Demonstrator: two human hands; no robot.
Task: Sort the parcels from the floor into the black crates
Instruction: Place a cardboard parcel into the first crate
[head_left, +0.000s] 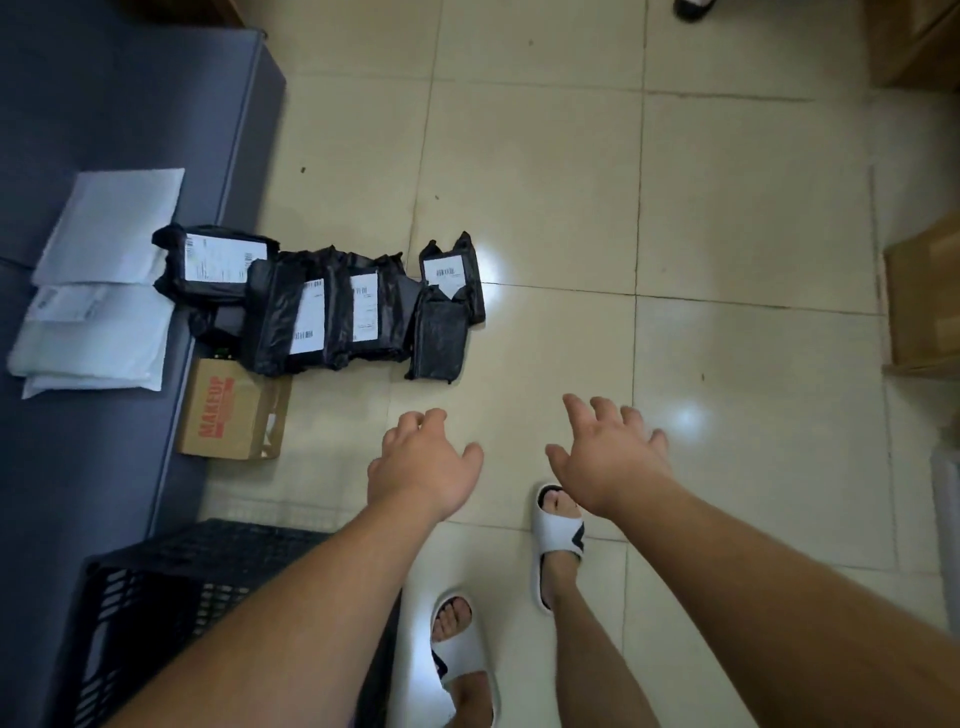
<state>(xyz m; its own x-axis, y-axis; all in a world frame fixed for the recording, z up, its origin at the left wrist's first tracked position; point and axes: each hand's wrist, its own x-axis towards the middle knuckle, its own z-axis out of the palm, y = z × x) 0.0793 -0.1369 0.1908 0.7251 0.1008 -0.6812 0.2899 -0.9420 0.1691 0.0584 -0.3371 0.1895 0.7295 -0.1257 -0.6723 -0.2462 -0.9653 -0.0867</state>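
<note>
Both hands hang empty over the tiled floor (571, 208): the left hand (423, 462) with fingers loosely curled downward, the right hand (608, 457) with fingers spread. The black parcels (332, 306), white labels up, lie clustered at ten o'clock of the hands beside a cardboard box (228, 415). A black crate (171, 587) stands at seven o'clock, under the left forearm.

Black parcels (332, 306), centre left on floor (623, 208); black crate (171, 587), lower left; left hand (423, 467) and right hand (608, 457), fingers spread, empty, lower centre.
</note>
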